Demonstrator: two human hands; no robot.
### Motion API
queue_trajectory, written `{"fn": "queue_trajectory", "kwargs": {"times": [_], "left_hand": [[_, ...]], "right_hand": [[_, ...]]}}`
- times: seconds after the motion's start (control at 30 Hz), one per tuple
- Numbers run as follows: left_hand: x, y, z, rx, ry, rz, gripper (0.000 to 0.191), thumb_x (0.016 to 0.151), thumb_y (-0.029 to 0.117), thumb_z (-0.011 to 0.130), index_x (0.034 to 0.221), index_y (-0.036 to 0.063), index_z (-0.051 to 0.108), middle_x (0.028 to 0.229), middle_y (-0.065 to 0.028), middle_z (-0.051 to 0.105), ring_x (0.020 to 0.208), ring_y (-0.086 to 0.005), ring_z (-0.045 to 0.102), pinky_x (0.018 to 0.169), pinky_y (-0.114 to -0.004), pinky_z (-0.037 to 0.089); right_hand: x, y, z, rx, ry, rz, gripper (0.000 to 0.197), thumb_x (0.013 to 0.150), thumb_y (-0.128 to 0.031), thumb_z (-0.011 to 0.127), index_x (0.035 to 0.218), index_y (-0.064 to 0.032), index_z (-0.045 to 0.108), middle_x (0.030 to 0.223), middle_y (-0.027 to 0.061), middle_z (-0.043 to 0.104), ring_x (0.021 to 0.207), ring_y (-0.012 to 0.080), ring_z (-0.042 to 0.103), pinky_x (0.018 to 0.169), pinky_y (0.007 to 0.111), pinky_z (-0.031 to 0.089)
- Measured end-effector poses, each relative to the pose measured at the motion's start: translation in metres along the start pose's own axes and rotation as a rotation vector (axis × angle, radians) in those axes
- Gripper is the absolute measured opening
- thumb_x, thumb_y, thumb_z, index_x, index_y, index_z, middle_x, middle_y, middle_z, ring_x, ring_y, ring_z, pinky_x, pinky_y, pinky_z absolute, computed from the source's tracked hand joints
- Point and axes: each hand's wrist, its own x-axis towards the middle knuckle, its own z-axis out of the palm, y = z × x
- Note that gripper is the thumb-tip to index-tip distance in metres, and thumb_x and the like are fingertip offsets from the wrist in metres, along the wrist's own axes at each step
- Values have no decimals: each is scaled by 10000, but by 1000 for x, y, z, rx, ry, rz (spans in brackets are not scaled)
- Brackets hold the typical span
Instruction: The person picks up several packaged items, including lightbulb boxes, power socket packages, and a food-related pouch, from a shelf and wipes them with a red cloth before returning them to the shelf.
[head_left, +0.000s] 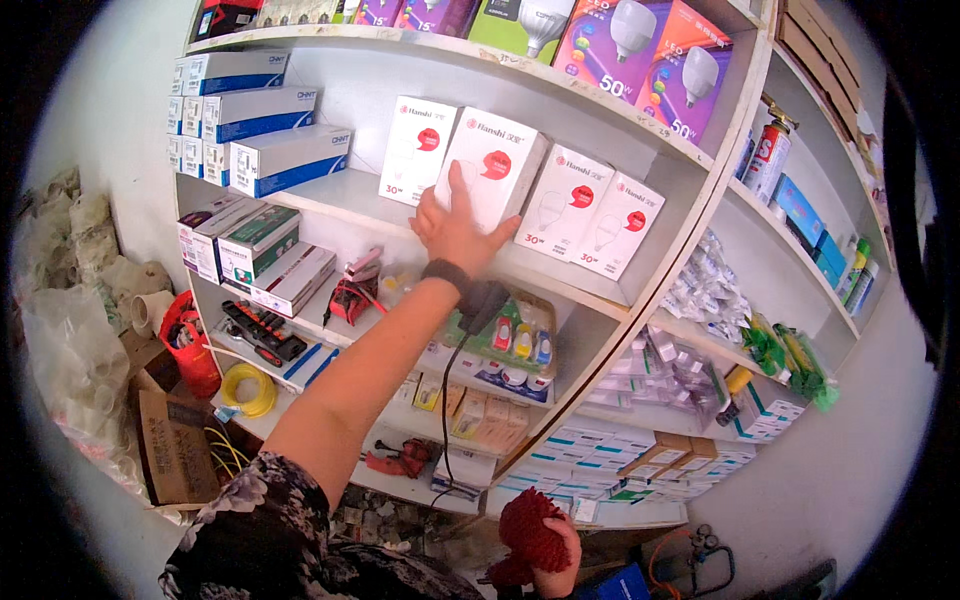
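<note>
My left hand is spread across the lower front of a white Hanshi bulb box, its thumb at the right edge and other fingers at the left. This box stands slightly forward of its neighbours and hides part of the shelf behind. Beside it on the left is another white bulb box. Two more, a white box and a slimmer-looking box, lean to the right. Low in front of me, my right hand grips a dark red shaggy duster.
CHNT boxes are stacked at the shelf's left end. Larger LED bulb boxes line the shelf above. Below my left arm are a socket set, a yellow tubing coil and a hanging black cable. A spray can stands right.
</note>
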Motion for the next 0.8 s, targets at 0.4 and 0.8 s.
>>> {"fn": "queue_trajectory", "kwargs": {"times": [0.4, 0.8], "left_hand": [[4, -5, 11, 140, -131, 79, 1000, 767, 522, 684, 1506, 160, 115, 1431, -285, 218, 1332, -420, 241, 1079, -536, 222], [29, 5, -7, 124, -320, 2, 1122, 694, 428, 788, 1509, 218, 46, 1408, -323, 181, 1263, -484, 306, 1060, -482, 311]], "right_hand": [[-5, -2, 2, 189, 81, 132, 476, 769, -52, 716, 1213, -8, 551, 1159, 114, 591, 1040, 207, 586, 916, 323, 475], [-7, 7, -1, 111, 21, 86, 517, 777, -189, 742, 1220, -5, 549, 1184, 131, 578, 1074, 235, 578, 937, 353, 464]]}}
